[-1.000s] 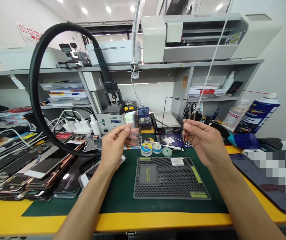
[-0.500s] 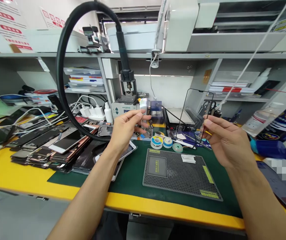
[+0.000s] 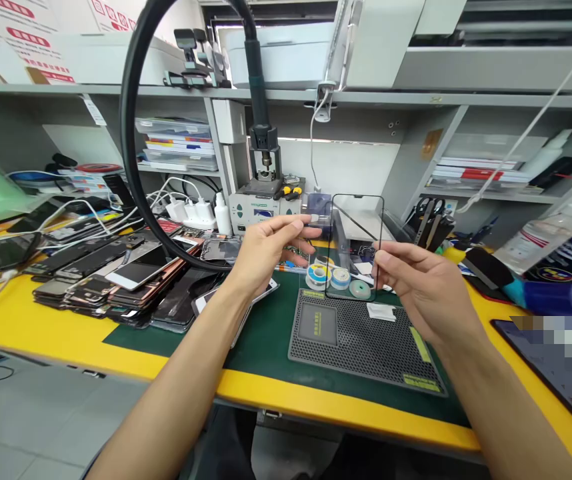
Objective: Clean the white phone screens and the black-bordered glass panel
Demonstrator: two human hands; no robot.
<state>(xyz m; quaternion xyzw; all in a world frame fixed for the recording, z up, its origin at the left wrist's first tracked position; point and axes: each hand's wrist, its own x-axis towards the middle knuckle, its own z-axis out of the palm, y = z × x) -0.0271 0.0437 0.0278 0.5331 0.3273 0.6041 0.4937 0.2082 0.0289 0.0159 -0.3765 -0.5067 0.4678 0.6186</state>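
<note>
On the yellow desk [image 3: 316, 407] nearest to me lies a black rubber mat [image 3: 366, 353] on a green mat [image 3: 261, 360]. My right hand [image 3: 429, 293] holds up a clear phone glass [image 3: 355, 247] with a black border, and its fingers [image 3: 383, 257] pinch the glass at the right edge. My left hand [image 3: 271, 250] is just beside the glass, its fingers [image 3: 291, 227] almost closed, but I cannot tell if they hold something. Behind are small rolls [image 3: 340, 279], on the left a pile of phones [image 3: 116, 280], and far back a shelf [image 3: 486, 97].
</note>
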